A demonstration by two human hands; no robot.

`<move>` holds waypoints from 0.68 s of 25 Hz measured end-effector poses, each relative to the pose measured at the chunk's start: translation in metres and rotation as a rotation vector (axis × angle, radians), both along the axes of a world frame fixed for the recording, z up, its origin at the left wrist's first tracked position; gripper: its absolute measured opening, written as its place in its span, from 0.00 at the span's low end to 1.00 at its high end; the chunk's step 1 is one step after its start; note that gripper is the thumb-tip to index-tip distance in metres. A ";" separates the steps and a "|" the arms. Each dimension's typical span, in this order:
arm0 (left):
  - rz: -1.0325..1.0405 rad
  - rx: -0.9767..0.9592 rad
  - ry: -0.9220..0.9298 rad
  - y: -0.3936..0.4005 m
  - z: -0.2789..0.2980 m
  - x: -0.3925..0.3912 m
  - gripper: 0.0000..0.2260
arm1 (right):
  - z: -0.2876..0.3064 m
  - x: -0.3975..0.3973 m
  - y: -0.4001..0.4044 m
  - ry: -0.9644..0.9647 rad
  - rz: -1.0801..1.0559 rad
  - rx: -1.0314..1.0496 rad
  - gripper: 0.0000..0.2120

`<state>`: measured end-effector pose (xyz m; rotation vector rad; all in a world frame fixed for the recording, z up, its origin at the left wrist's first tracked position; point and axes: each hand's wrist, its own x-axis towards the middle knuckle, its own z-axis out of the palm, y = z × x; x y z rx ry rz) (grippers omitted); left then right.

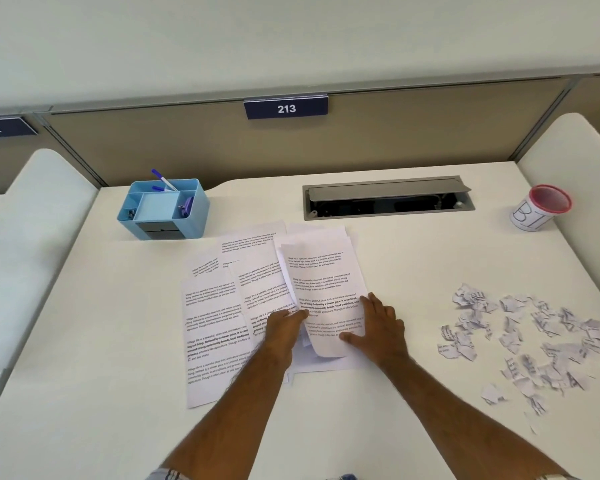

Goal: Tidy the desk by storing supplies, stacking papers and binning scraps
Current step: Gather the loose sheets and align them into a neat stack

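Observation:
Several printed sheets (219, 317) lie fanned out in the middle of the white desk (84, 341). One curled sheet (323, 271) tops a small pile at their right side. My left hand (283, 332) grips that sheet's left edge, fingers curled under it. My right hand (378, 325) lies flat on its right edge with fingers spread. Torn paper scraps (520, 337) are scattered at the right. A small bin with a red rim (541, 207) stands at the far right. A blue organiser (163, 209) holding pens and clips stands at the back left.
A grey cable hatch (388, 197) is open in the desk behind the papers. A beige partition (291, 143) closes the back, and white side panels (32, 220) flank the desk left and right.

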<state>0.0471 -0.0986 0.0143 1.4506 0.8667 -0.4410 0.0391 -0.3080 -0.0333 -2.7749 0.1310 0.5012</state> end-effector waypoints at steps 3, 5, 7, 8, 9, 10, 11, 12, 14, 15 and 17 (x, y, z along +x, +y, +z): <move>-0.028 -0.088 0.029 -0.010 0.003 0.006 0.05 | 0.000 0.000 0.000 -0.006 -0.018 0.005 0.49; -0.056 -0.113 0.022 -0.013 0.005 0.009 0.06 | 0.000 0.000 0.000 -0.001 -0.021 0.010 0.49; -0.097 -0.036 -0.046 -0.011 0.003 0.013 0.08 | -0.002 0.000 0.000 -0.002 -0.026 0.022 0.50; -0.118 0.025 -0.087 -0.009 0.003 0.014 0.09 | -0.002 -0.001 -0.001 -0.005 -0.026 0.027 0.49; -0.143 0.075 -0.121 -0.008 0.005 0.016 0.10 | -0.002 -0.001 -0.002 -0.012 -0.027 0.041 0.49; -0.176 0.093 -0.155 -0.006 0.007 0.017 0.12 | -0.001 -0.002 -0.003 -0.016 -0.036 0.069 0.48; -0.217 0.086 -0.184 -0.005 0.013 0.016 0.14 | 0.000 -0.003 -0.003 -0.030 -0.056 0.114 0.46; -0.263 0.071 -0.210 -0.006 0.020 0.014 0.17 | 0.000 -0.006 -0.004 -0.042 -0.090 0.174 0.43; -0.328 0.067 -0.225 -0.005 0.026 0.007 0.20 | -0.002 -0.012 -0.008 -0.096 -0.203 0.337 0.36; -0.344 0.060 -0.218 -0.001 0.026 0.001 0.20 | -0.004 -0.015 -0.011 -0.122 -0.280 0.435 0.33; -0.398 0.036 -0.212 0.010 0.026 -0.014 0.20 | -0.001 -0.022 -0.017 -0.120 -0.447 0.633 0.28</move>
